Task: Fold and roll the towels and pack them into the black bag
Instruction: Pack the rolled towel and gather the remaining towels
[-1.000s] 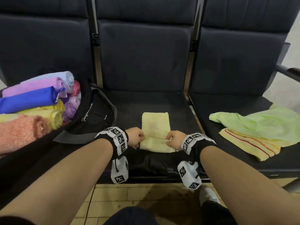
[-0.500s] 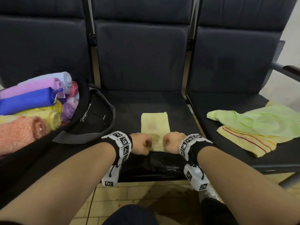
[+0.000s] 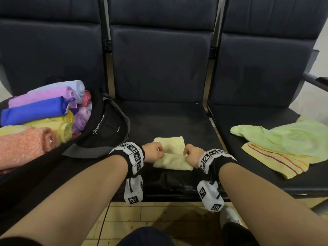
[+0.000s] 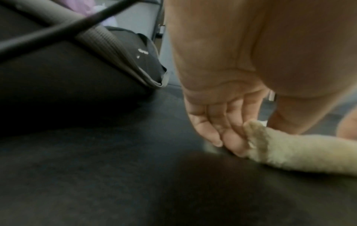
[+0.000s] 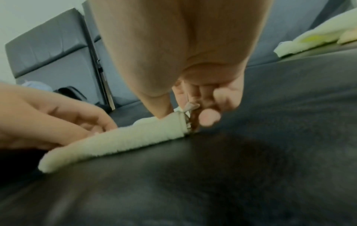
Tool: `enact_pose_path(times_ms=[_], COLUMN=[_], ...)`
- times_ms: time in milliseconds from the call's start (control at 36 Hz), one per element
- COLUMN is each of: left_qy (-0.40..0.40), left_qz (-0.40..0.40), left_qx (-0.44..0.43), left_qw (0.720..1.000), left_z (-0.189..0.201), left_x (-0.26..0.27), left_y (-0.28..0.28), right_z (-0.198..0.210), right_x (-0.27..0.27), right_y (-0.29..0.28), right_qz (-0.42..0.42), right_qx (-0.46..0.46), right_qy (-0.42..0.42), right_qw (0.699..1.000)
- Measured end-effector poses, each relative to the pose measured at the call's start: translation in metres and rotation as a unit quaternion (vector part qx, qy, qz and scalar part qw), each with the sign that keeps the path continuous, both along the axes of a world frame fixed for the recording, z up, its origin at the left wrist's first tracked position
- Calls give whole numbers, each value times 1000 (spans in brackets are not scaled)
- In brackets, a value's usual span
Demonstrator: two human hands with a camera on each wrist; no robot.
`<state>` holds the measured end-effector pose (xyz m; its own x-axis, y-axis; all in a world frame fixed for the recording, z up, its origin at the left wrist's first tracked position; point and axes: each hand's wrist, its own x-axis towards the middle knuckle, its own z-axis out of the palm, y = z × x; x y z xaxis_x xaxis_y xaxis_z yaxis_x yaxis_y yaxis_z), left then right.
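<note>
Pale yellow towel (image 3: 171,153) sits on the middle seat (image 3: 168,119), near end partly rolled. Left hand (image 3: 153,152) and right hand (image 3: 192,153) each pinch one end of the roll, fingers curled. Black bag (image 3: 104,128) stuffed with rolled towels (image 3: 40,112) sits left.

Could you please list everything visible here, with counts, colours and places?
Pale towel: one, pale yellow, middle seat, near end partly rolled.
Black bag: one, open, left seat.
Rolled towels: about nine showing, blue, lilac, purple, pink, yellow, orange, packed in the bag.
Green towel: one, light green, loose on the right seat.
Striped towel: one, yellow with red stripes, partly under the green towel.
Seats: three, dark, in a row.
Floor: tan tiles.
Left hand: pinches the roll's left end.
Right hand: pinches its right end.
</note>
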<state>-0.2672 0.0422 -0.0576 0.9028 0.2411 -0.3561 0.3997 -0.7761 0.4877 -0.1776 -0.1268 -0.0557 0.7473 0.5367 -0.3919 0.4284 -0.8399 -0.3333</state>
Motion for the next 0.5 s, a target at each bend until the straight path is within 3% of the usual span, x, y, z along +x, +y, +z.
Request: enact_pose_path(times_ms=[111,194,278,361,500], left_qy=[49,-1,-26,18,28], left_qz=[-22,-45,-86,-99,-98], left_qx=[45,90,65,30,59], left_qw=[998,995,994,994,993], left_z=[-4,-4,3,6,4], left_x=[0,-3,-5,-9,-12], left_y=[-4,-4,-3,-5,-5], right_z=[-1,1,5,8,-2], right_x=[1,4,5,2,1], right_y=[0,-3,-3,-4,0], right_qz=[9,50,82,85,126], right_qx=[-37,-9,33,-6,-49], right_qy=[-32,-91,-51,11,-71], right_qw=[999,995,995,996,988])
